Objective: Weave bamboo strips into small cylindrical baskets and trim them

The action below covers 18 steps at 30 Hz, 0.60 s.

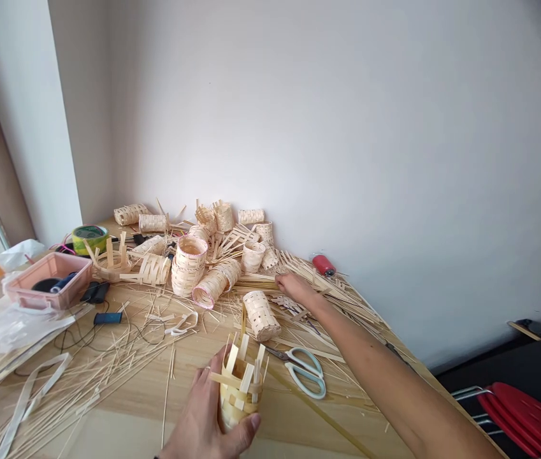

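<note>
My left hand is wrapped round a small, partly woven wood-strip basket, its upright strip ends sticking up unevenly at the top. A long yellowish strip runs across the table from beside this basket. Further back, my right hand reaches into the pile of thin wood strips, fingers curled closed over them; what they pinch is hidden. Between the two hands, a woven cylinder basket lies tilted. Pale blue-handled scissors rest on the tabletop right of the left hand.
Several woven baskets crowd the back of the table by the wall. Left stand a pink plastic box, green tape roll and blue thread spool. A red spool lies near the wall. Loose strips litter the front left.
</note>
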Motion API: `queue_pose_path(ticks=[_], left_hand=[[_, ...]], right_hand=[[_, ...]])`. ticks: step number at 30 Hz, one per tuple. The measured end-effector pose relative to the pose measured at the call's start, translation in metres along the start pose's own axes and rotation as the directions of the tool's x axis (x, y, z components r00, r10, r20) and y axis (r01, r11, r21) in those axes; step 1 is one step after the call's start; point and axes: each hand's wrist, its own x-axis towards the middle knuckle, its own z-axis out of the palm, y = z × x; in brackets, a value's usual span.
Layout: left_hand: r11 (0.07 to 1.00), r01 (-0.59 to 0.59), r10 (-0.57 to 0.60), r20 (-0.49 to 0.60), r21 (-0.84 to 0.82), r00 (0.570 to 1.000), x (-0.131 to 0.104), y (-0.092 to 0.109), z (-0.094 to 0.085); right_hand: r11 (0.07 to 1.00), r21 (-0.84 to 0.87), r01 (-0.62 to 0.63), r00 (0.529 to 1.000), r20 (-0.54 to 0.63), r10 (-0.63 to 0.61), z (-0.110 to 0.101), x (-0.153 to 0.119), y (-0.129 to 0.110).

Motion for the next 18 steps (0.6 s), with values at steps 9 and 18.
queue_pose_path(ticks=[9,18], left_hand=[[0.997,0.064,-0.064,0.023,-0.034,0.998,-0.001,0.017,-0.005],[0.990,0.082,-0.081,0.016,-0.110,0.997,-0.001,0.013,-0.006]], right_hand=[[0.975,-0.203,0.094,0.995,-0.017,-0.100,-0.052,0.004,0.003],[0.988,-0.139,0.066,0.985,-0.148,-0.087,-0.113,-0.036,0.026]])
